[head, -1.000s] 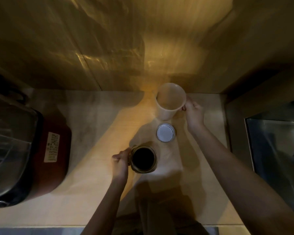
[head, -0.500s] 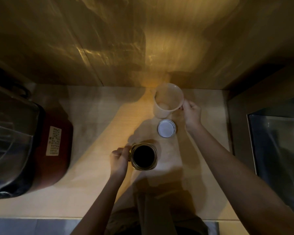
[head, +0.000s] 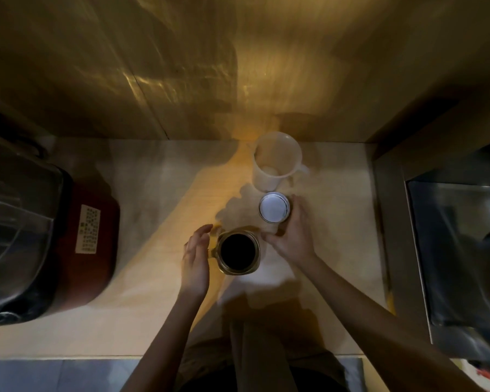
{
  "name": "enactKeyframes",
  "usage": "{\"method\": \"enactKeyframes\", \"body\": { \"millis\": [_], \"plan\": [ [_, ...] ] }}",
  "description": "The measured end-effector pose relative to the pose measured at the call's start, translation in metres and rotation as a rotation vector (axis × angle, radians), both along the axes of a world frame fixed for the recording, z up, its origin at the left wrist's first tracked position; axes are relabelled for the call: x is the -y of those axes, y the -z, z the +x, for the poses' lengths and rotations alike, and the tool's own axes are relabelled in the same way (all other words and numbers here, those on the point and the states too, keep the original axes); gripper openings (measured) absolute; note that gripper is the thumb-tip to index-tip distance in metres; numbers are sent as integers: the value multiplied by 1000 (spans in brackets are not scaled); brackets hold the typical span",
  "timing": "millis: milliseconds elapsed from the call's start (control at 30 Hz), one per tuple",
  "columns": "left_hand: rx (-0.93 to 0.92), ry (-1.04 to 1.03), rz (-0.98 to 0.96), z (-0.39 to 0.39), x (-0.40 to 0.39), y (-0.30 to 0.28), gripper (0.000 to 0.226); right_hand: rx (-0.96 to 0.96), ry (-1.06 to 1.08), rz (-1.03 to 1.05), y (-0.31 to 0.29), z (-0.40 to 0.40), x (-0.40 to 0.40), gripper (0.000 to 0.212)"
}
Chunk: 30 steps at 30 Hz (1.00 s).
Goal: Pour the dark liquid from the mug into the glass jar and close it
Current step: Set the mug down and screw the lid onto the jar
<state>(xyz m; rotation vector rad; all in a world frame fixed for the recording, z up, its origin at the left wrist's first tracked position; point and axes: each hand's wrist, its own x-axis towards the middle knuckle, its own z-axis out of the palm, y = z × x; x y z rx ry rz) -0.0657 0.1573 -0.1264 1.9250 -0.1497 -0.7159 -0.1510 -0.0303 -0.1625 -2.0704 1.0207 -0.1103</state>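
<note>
From the head view, the only one we have, we look down on a pale wooden counter (head: 142,312) where the glass jar (head: 238,251) stands upright near the front edge, its round mouth open toward us and filled with dark liquid. The white mug (head: 276,161) stands farther back against the wall, upright and apparently emptied, with only something pale showing at its bottom, so we judge the pouring done and the closing still to do. The white lid (head: 274,207) lies flat on the counter between mug and jar, just behind the jar and slightly to its right. Our left hand (head: 196,260) is beside the jar's left flank, fingers extended and loose, gripping nothing; whether the fingertips brush the glass we cannot tell. Our right hand (head: 293,236) sits to the right of the jar, its fingers curving along the lid's right edge, close to it or touching; it has not closed on the lid, and we cannot say that contact is made. The move ahead turns on this: the lid lies away from us and rightward of the jar's mouth, and the right hand is clearly the nearer one, so it should take the lid and carry it the short way toward us onto the vertical jar. A dark red appliance (head: 77,236) sits well to the left, and a metal sink (head: 458,250) at the right.
</note>
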Motion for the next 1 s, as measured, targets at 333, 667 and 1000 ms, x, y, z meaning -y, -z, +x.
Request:
{"method": "enactKeyframes", "body": {
  "millis": [333,667,1000],
  "plan": [
    [209,460,16,2,-16,-20,85,-160,-145,-308,-14,0,6,78],
    [259,468,110,-4,-9,-8,101,-269,-382,-218,-33,19,5,91],
    [238,466,127,1,-9,-4,95,-373,-687,-386,-33,77,-5,92]
  ]
}}
